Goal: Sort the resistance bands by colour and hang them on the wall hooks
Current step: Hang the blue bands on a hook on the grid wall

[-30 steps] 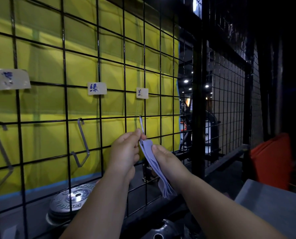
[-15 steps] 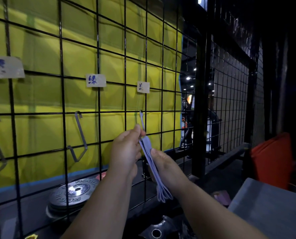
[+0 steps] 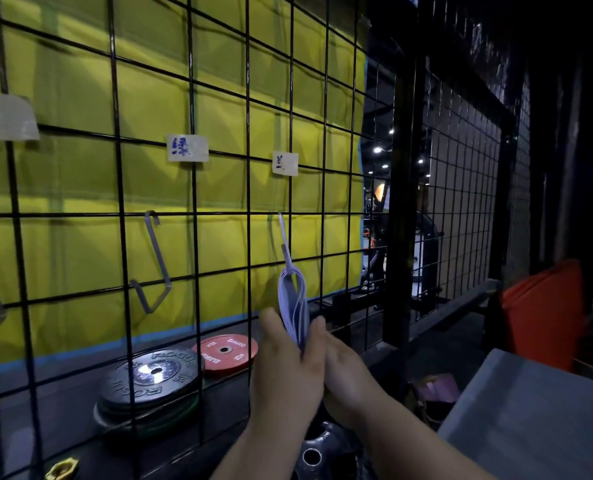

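- A bundle of pale blue resistance bands (image 3: 292,303) is seen hanging from the right-hand wall hook (image 3: 282,233) on a black wire grid (image 3: 248,98), beneath a handwritten paper label (image 3: 284,163).
- The bundle's lower end is gripped between the left hand (image 3: 288,367) and the right hand (image 3: 346,372), with the fingers closed on it; their exact lie is blurred.
- The bands are judged light, thin, soft and stretchy. They are best taken at the loop's ends and kept together, so that no strand slips off the hook.
- The middle hook (image 3: 156,265), under a second label (image 3: 187,148), is left bare.
- Weight plates (image 3: 153,375) are stacked behind the grid.
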Tool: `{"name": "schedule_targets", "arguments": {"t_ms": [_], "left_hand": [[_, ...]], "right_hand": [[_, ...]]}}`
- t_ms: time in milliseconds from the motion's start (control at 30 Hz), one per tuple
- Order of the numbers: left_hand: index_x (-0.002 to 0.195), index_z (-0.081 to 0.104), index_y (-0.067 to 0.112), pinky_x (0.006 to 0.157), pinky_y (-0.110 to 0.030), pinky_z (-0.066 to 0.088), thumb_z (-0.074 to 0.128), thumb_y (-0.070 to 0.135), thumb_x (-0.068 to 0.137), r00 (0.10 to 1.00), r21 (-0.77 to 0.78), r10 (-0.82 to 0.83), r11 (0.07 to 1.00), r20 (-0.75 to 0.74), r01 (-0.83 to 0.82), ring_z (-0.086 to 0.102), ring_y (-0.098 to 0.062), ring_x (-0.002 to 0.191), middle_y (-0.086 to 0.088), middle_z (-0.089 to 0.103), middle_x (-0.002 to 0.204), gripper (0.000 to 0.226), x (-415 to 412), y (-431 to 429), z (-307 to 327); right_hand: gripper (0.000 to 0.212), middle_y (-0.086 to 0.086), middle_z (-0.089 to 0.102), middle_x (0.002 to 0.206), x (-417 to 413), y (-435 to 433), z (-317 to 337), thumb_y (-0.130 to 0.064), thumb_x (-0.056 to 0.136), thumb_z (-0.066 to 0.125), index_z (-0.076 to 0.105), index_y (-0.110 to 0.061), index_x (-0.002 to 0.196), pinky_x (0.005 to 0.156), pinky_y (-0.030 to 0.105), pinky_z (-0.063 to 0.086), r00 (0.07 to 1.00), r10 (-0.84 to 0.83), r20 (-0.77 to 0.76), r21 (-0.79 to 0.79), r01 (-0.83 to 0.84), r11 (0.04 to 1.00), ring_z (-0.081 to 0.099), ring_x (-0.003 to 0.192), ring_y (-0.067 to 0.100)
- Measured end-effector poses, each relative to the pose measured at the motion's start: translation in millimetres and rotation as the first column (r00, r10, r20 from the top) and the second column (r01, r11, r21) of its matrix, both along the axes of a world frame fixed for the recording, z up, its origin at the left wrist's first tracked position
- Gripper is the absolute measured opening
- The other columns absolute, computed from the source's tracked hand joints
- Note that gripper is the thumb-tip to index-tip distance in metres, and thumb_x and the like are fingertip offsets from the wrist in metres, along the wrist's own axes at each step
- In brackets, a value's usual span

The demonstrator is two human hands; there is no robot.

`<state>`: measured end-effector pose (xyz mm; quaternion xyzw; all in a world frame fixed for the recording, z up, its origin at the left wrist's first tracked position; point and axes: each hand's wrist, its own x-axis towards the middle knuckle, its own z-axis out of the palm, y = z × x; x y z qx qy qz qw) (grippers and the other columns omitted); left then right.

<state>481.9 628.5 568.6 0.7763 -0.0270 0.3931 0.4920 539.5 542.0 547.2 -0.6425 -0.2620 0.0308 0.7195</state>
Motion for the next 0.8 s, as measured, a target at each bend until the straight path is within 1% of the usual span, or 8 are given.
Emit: {"name": "schedule_targets", "arguments": {"t_ms": [67, 133, 233, 300, 400, 600, 667, 800], "left_hand": [[0.097, 0.031, 0.024, 0.064, -0.034, 0.047, 0.043, 0.051, 0.092, 0.999, 0.067, 0.041, 0.997, 0.006, -0.042, 0.057, -0.017, 0.074, 0.005, 0.054, 0.083, 0.030, 0, -2, -13], [0.097, 0.030, 0.026, 0.061, -0.031, 0.044, 0.033, 0.054, 0.092, 0.997, 0.105, 0.066, 0.993, -0.033, -0.062, 0.054, -0.013, 0.069, 0.007, 0.053, 0.078, 0.029, -3, -3, -20], [0.095, 0.030, 0.027, 0.056, -0.030, 0.034, 0.017, 0.060, 0.085, 0.990, 0.157, 0.122, 0.981, -0.067, -0.111, 0.052, -0.015, 0.067, 0.009, 0.051, 0.073, 0.037, -5, -5, -28], [0.094, 0.029, 0.027, 0.057, -0.031, 0.032, 0.016, 0.058, 0.086, 0.987, 0.168, 0.148, 0.977, -0.069, -0.135, 0.053, -0.018, 0.071, 0.009, 0.052, 0.079, 0.035, -3, -6, -32], [0.094, 0.025, 0.030, 0.057, -0.029, 0.030, 0.026, 0.050, 0.094, 0.980, 0.175, 0.155, 0.976, -0.128, -0.131, 0.045, -0.013, 0.072, 0.011, 0.046, 0.082, 0.020, -1, -4, -33], [0.089, 0.029, 0.032, 0.050, -0.015, 0.030, 0.019, 0.062, 0.084, 0.983, 0.176, 0.110, 0.981, -0.144, -0.084, 0.045, 0.001, 0.063, 0.015, 0.046, 0.077, 0.032, -3, -5, -38], [0.093, 0.030, 0.034, 0.053, -0.017, 0.033, 0.014, 0.063, 0.082, 0.979, 0.169, 0.103, 0.983, -0.178, -0.073, 0.048, -0.002, 0.066, 0.014, 0.049, 0.079, 0.035, -4, -6, -40], [0.099, 0.026, 0.035, 0.063, -0.027, 0.036, 0.016, 0.058, 0.090, 0.967, 0.187, 0.117, 0.979, -0.226, -0.075, 0.047, -0.007, 0.072, 0.014, 0.047, 0.082, 0.026, -4, -8, -42]], "right_hand": [[0.039, 0.004, 0.072, 0.106, -2, -1, -7, -0.032, 0.104, 0.033, 0.067, -0.018, 0.114, 0.083, 0.032, 0.055, 0.999, -0.050, 0.014, -0.048, 0.051, 0.998, 0.068, 0.100, 0.017], [0.040, 0.002, 0.073, 0.104, -3, 0, -14, -0.041, 0.103, 0.035, 0.069, -0.021, 0.110, 0.083, 0.031, 0.054, 0.996, -0.084, 0.001, -0.076, 0.083, 0.994, 0.068, 0.097, 0.014], [0.051, 0.002, 0.071, 0.109, -4, 4, -21, -0.061, 0.092, 0.039, 0.070, -0.024, 0.111, 0.094, 0.038, 0.051, 0.995, -0.096, -0.021, -0.080, 0.094, 0.992, 0.066, 0.104, 0.015], [0.050, 0.003, 0.072, 0.108, -4, 4, -24, -0.056, 0.096, 0.035, 0.070, -0.024, 0.109, 0.097, 0.039, 0.050, 0.993, -0.111, -0.040, -0.073, 0.108, 0.991, 0.066, 0.104, 0.015], [0.048, 0.003, 0.072, 0.105, -4, 3, -27, -0.050, 0.100, 0.030, 0.070, -0.025, 0.109, 0.095, 0.039, 0.051, 0.994, -0.100, -0.052, -0.090, 0.095, 0.991, 0.067, 0.102, 0.015], [0.039, 0.002, 0.072, 0.104, -5, 0, -26, -0.045, 0.101, 0.033, 0.067, -0.028, 0.108, 0.095, 0.039, 0.051, 0.988, -0.142, 0.054, -0.106, 0.147, 0.983, 0.067, 0.100, 0.016], [0.038, 0.003, 0.071, 0.102, -4, 1, -27, -0.046, 0.100, 0.035, 0.066, -0.026, 0.109, 0.093, 0.037, 0.051, 0.989, -0.132, 0.068, -0.115, 0.139, 0.984, 0.066, 0.098, 0.015], [0.036, -0.001, 0.069, 0.095, -4, 0, -31, -0.034, 0.103, 0.032, 0.063, -0.018, 0.109, 0.086, 0.025, 0.050, 0.987, -0.131, 0.095, -0.134, 0.143, 0.981, 0.065, 0.091, 0.008]]}}
